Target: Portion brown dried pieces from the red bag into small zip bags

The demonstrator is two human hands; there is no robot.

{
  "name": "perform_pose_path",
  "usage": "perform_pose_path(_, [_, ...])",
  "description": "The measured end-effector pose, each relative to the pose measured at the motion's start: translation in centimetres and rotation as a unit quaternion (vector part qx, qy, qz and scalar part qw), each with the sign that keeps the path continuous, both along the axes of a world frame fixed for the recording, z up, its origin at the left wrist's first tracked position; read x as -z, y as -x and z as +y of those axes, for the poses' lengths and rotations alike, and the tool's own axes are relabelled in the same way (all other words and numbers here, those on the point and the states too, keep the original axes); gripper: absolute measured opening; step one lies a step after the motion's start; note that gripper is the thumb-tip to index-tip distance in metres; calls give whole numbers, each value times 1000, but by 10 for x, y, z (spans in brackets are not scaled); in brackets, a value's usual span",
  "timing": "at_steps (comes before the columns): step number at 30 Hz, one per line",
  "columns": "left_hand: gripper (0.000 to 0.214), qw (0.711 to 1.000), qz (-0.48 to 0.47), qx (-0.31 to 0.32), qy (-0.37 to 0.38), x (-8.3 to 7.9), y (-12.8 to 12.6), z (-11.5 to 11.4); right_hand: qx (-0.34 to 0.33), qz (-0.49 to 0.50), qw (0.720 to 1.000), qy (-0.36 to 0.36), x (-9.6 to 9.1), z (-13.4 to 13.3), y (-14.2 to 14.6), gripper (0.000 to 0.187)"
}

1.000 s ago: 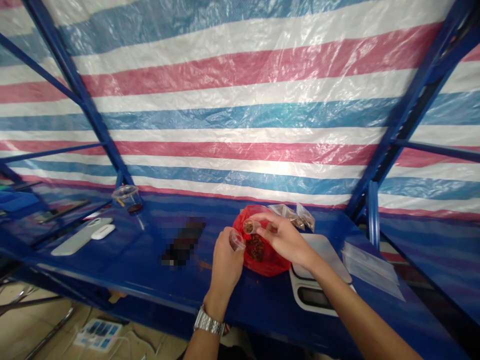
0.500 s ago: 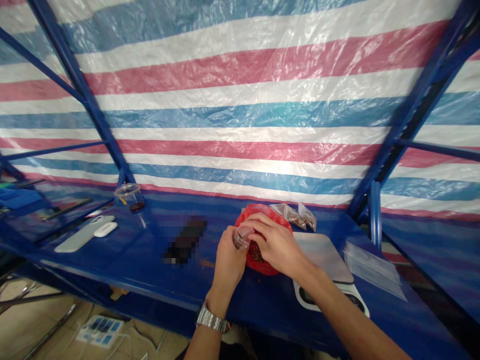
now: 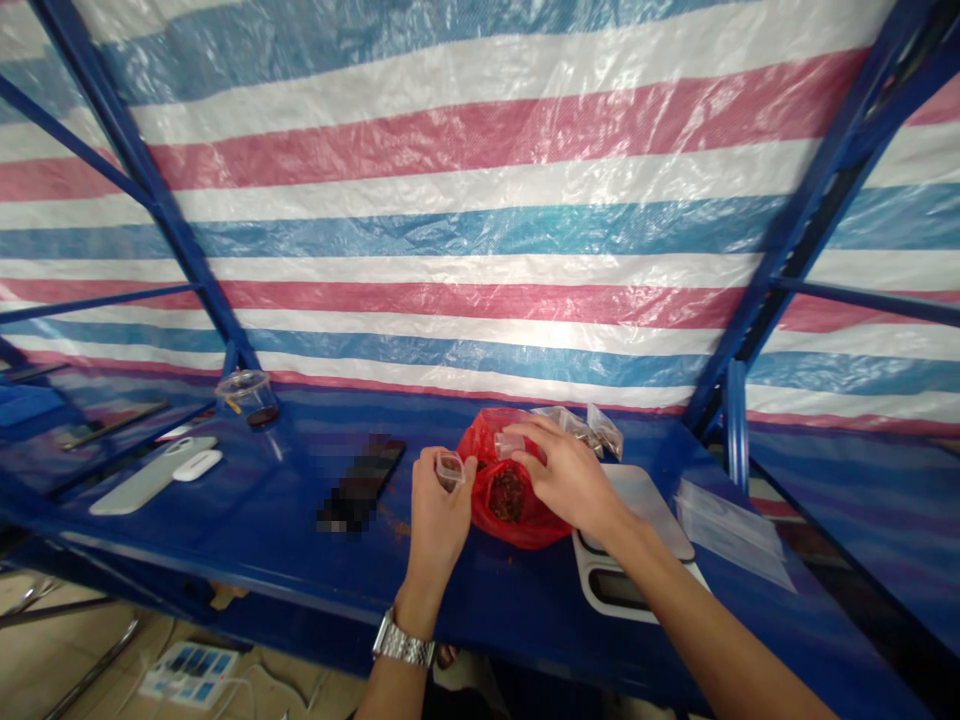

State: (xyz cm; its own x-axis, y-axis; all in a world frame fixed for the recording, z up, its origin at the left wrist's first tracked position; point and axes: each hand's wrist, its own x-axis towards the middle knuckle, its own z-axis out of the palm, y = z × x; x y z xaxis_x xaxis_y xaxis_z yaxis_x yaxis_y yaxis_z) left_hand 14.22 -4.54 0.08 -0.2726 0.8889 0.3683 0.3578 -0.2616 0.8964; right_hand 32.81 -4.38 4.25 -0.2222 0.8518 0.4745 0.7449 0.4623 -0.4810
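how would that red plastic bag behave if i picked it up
The red plastic bag would probably fold and sag, as its thin walls look crumpled. Its weight would likely hang low, where the brown bits sit. Tipped, it could spill, since its mouth is open.

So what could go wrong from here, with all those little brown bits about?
Brown bits might spill: the small bag in the left hand has a narrow mouth, and crumbs lie nearby.

The red bag looks soft and open, so a nudge from the right hand, which holds a clear cup over it, could tip it.

The right forearm passes over the scale and might bump it.
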Motion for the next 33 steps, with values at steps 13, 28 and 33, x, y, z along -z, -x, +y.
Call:
perform_pose_path(13, [15,987,33,159,0,-23,-30,-26,-58,-137,986,81,15,-1,-1,34])
perform_pose_path(28, [19,996,87,0,31,-26,-16,-28,-14,-197,979,61,10,-1,-5,51])
perform_pose_path(33, [11,972,213,-13,94,-31,-26,-41,-14,-209,975,68,6,-2,-5,48])
